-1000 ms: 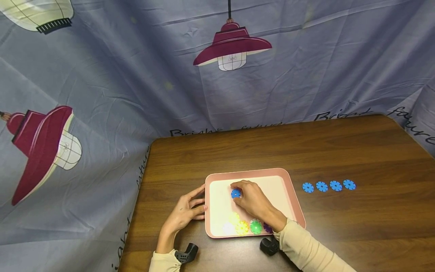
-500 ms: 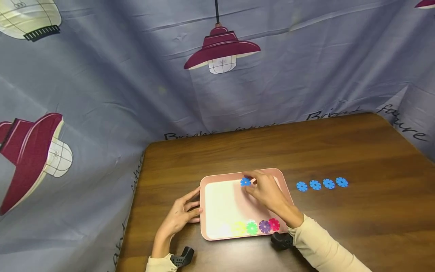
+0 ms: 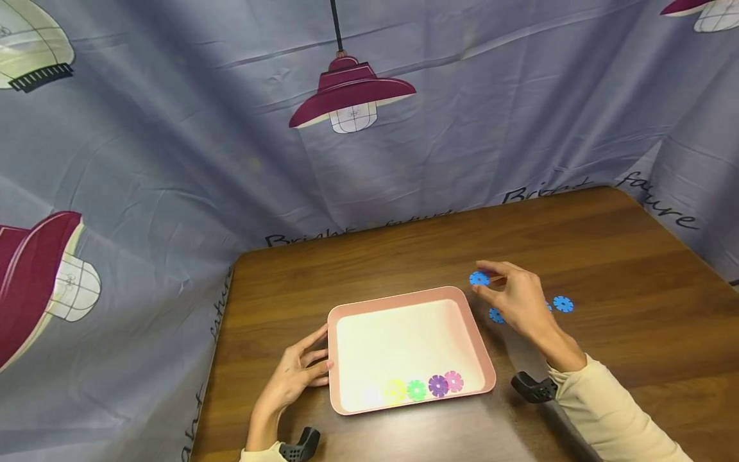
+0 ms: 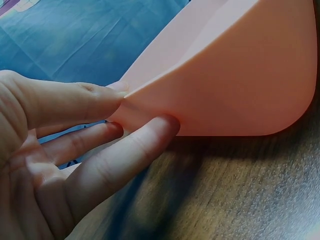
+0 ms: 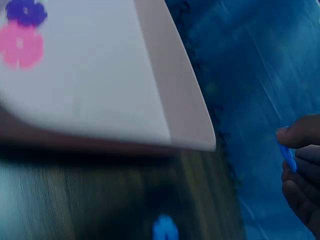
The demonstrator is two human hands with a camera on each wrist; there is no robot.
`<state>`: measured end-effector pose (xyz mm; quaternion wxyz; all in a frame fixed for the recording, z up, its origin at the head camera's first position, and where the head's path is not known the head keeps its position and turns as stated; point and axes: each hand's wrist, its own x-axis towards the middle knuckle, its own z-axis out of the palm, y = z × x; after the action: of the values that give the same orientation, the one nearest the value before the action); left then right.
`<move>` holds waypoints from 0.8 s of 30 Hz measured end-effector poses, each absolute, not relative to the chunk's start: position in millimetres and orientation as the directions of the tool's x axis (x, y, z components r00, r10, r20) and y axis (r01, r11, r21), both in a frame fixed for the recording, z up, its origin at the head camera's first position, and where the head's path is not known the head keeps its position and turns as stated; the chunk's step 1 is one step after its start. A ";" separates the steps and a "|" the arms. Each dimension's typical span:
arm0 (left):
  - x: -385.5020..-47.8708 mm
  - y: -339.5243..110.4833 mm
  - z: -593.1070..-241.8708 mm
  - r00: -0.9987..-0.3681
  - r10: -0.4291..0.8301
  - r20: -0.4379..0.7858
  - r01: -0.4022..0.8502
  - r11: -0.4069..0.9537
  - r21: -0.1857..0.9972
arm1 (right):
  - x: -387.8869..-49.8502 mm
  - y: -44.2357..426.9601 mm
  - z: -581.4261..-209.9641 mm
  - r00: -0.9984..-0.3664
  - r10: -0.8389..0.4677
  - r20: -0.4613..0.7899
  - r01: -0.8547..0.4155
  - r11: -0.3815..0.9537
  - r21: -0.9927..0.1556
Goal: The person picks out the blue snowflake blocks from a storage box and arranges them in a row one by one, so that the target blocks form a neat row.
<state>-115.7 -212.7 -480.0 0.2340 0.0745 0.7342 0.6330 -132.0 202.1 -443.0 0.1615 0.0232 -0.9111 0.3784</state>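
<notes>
My right hand (image 3: 522,305) pinches a blue notched plastic disc (image 3: 479,278) between thumb and fingers, raised beyond the tray's right end. Under and behind that hand lies a row of similar blue discs (image 3: 563,304) on the table, partly covered by it. At the pink tray's (image 3: 476,337) left side, my left hand (image 3: 293,372) touches the wall with fairly straight fingers (image 4: 150,140). Inside the tray, along its near edge, are yellow (image 3: 396,390), green (image 3: 417,390), purple (image 3: 438,385) and pink (image 3: 454,381) discs; glare washes out the tray's left part.
The brown wooden table (image 3: 358,276) extends behind the tray and to its right. A blue-grey curtain (image 3: 231,141) with printed lamps hangs along the back and left. Black wrist devices (image 3: 534,387) sit at both cuffs.
My right hand has lifted the blue disc from inside the tray and carried it rightward past the tray's wall. My left hand stays at the tray's left side. The head view has shifted slightly.
</notes>
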 end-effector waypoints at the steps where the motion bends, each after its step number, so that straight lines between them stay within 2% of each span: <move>1: -115.4 -213.0 -480.4 -0.880 0.402 -0.253 -0.192 0.187 0.963 | -131.1 208.4 -442.6 -0.946 0.095 0.311 -0.150 0.721 -0.677; 11: -115.3 -212.7 -480.7 -0.881 0.399 -0.254 -0.194 0.186 0.963 | -122.7 276.1 -445.0 -0.917 0.222 0.331 -0.043 0.770 -0.636; 18: -115.8 -213.4 -480.5 -0.880 0.397 -0.260 -0.199 0.188 0.962 | -113.7 316.2 -450.2 -0.906 0.304 0.294 0.066 0.789 -0.611; 24: -116.4 -213.3 -480.9 -0.875 0.411 -0.256 -0.200 0.175 0.964 | -104.2 344.7 -460.3 -0.891 0.332 0.310 0.099 0.808 -0.581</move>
<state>-116.4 -213.3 -480.9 0.2393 0.0727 0.7282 0.6381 -104.2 344.7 -460.3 0.2029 -0.1160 -0.9288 0.2875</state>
